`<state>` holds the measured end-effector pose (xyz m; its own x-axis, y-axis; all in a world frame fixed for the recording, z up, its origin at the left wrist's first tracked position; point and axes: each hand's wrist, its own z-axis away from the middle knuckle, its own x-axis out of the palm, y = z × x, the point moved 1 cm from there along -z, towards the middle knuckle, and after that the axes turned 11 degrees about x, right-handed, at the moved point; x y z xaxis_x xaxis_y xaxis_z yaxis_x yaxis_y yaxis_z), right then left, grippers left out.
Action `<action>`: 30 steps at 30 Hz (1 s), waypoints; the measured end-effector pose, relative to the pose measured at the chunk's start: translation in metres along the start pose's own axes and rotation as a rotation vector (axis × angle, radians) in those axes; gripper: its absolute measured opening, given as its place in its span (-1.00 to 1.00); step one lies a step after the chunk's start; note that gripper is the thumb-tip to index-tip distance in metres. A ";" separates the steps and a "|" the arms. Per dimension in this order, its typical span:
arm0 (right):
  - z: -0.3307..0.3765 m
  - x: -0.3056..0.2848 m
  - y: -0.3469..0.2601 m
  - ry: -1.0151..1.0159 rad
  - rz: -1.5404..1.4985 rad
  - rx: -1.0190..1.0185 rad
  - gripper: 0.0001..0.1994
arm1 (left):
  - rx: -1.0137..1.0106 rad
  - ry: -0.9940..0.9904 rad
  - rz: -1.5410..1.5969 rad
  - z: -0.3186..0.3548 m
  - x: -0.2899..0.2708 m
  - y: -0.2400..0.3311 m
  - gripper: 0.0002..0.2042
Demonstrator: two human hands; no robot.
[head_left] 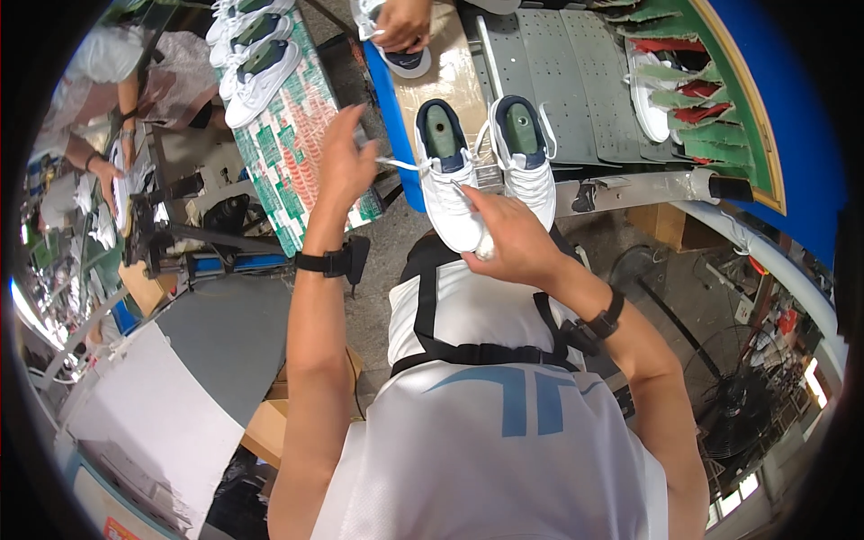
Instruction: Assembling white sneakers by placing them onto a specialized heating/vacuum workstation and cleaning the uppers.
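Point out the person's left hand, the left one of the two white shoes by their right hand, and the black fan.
Left hand [346, 160], head view: middle of the hand.
Left white shoe [442, 190], head view: on the laced upper.
Black fan [737, 393], head view: middle of the cage.

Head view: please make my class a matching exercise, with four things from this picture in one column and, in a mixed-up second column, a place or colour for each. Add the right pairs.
Column one
1. Left hand
2. Right hand
3. Fringed strips
4. Fan

Column two
A. Black, toward the lower right of the view
B. At the toe end of a white shoe
C. Green and red, in the upper right
D. Left of the pair of shoes, beside a white lace

Right pairs: 1-D, 2-B, 3-C, 4-A
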<state>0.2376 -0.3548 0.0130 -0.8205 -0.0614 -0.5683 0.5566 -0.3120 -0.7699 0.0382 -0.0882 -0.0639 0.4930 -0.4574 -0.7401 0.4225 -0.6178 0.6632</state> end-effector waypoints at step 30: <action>0.016 0.034 -0.021 0.079 -0.365 0.450 -0.27 | 0.095 -0.512 0.324 -0.036 0.041 0.051 0.07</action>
<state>0.1958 -0.3658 0.0142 -0.9270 0.1913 -0.3226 0.1155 -0.6729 -0.7307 0.1070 -0.1155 -0.0565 0.1471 -0.8661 -0.4778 0.2309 -0.4396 0.8680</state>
